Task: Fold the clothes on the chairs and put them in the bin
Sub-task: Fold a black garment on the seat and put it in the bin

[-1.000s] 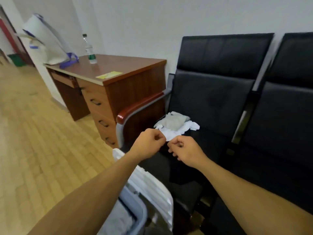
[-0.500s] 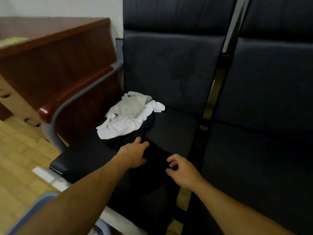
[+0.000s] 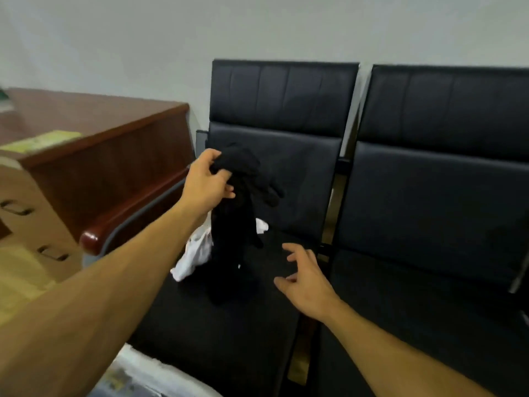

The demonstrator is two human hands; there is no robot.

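A: Where is the black cloth (image 3: 237, 213)?

B: The left hand (image 3: 206, 184) holds it up over the chair (image 3: 286, 156). Its fingers (image 3: 226, 193) are clamped on the top. A moment ago the cloth lay flat on the seat.

A: And the right hand (image 3: 306, 279)?

B: Its fingers are spread apart, holding nothing, near the hanging end.

A: How will it handle?

B: I think soft, light and floppy. Grab a bottom corner. The white cloth (image 3: 194, 253) stays on the seat.

A plain pale wall (image 3: 114, 38) ran behind the seating. A reddish-brown wooden desk (image 3: 94, 144) with metal drawer handles (image 3: 17, 209) stood at the left, a yellow paper (image 3: 43, 138) on top, over light wood flooring (image 3: 17, 282)
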